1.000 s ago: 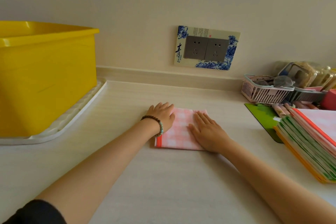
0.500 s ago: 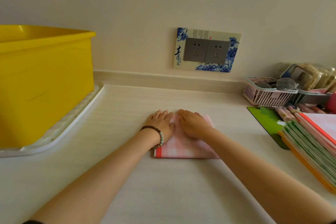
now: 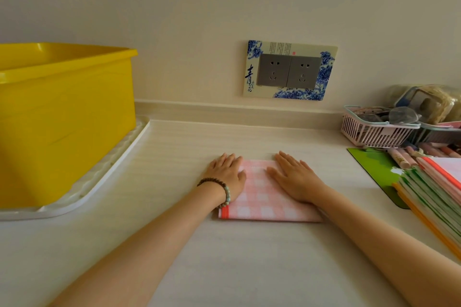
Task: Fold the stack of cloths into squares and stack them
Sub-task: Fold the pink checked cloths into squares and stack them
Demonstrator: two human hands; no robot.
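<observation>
Cloth (image 3: 262,197): pink-white check, orange-red edge stripe. Tub (image 3: 64,119), 9 o'clock: yellow. Tray (image 3: 104,182): white. Sockets (image 3: 289,71), 12 o'clock: grey. Frame (image 3: 325,67): blue floral. Mat (image 3: 374,164), 3 o'clock: green.

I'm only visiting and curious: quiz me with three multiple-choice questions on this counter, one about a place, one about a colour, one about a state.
1. Where does the tub stand?
A. on a white tray
B. on the floor
C. in a sink

2. The folded cloth is:
A. green
B. pink checked
C. blue

3. The left hand and right hand are:
A. flat on the cloth
B. lifting it
C. in fists

Answers:
1 A, the tub's base sits in the tray.
2 B, pink and white squares show.
3 A, straight fingers press the cloth.
</observation>
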